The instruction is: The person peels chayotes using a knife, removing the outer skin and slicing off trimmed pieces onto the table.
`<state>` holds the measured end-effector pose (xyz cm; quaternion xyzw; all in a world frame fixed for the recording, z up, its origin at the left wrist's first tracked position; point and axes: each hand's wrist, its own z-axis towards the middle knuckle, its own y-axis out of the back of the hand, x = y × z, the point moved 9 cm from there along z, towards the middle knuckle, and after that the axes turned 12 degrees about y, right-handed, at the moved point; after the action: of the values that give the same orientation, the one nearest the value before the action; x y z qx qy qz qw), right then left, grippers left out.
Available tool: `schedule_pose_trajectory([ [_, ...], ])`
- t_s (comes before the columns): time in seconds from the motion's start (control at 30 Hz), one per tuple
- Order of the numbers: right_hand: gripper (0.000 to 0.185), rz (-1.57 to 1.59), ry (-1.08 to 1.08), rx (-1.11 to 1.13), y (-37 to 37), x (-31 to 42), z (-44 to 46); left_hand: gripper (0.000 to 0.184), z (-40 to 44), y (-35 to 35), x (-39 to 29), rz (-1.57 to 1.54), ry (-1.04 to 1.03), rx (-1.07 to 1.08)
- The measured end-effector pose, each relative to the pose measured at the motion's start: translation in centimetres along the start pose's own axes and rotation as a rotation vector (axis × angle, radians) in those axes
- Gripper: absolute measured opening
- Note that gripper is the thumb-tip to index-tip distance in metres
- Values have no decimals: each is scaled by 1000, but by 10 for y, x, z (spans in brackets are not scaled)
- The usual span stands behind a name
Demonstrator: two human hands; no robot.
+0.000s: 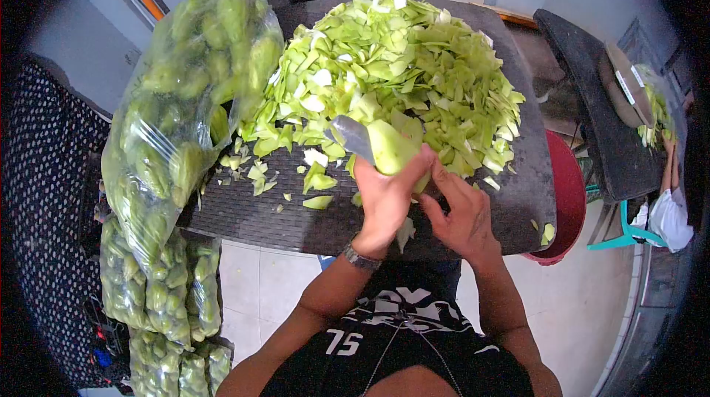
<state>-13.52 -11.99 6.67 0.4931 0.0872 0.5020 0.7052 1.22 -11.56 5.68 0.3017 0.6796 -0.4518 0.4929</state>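
My left hand [386, 193], with a watch at the wrist, is closed around a pale green chayote [390, 147]. Beside and partly behind the chayote shows the broad grey blade of a knife [350, 136], pointing up and left. My right hand [460, 212] is closed close against the chayote's right side, in line with the blade; the handle is hidden. Just beyond my hands, a large heap of cut green chayote pieces [414, 64] covers much of the dark woven-textured table [296, 212]. Loose scraps [318, 202] lie in front of the heap.
A clear bag of whole chayotes [170, 123] leans over the table's left side, with more bags [166, 301] stacked below. A red tub [566, 197] stands at the right. Farther right are another dark table [592, 101], a teal stool [629, 230] and another person's arm [668, 164].
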Motion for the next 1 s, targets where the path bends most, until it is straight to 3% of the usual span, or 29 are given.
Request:
schedule_pose_trajectory([
  [0.1,70,16,-5,68,3,-1,1,32,1,-1,9,-60,163,101],
  [0.2,70,-2,-37,140,17,6,7,39,-1,0,10,-129,154,141],
  [0.4,64,-91,-7,256,28,2,6,49,-9,6,27,-153,365,261],
  [0.57,61,-85,-85,411,26,-3,-1,54,-13,20,56,-35,602,371],
  [0.67,54,-95,-39,-14,55,-42,-10,57,-15,39,58,-47,617,431],
  [0.7,51,-159,-110,0,71,-57,-8,58,-15,43,55,-67,604,452],
  [0.83,48,-37,-226,-43,83,-66,-7,60,-3,60,13,296,401,129],
  [0.9,47,25,-233,-80,78,-66,-5,56,18,73,9,428,202,-58],
  [0.97,46,123,-243,-107,57,-73,-12,48,39,89,20,320,232,-141],
  [1.0,43,203,-344,-77,46,-81,-18,46,44,96,19,367,151,-184],
])
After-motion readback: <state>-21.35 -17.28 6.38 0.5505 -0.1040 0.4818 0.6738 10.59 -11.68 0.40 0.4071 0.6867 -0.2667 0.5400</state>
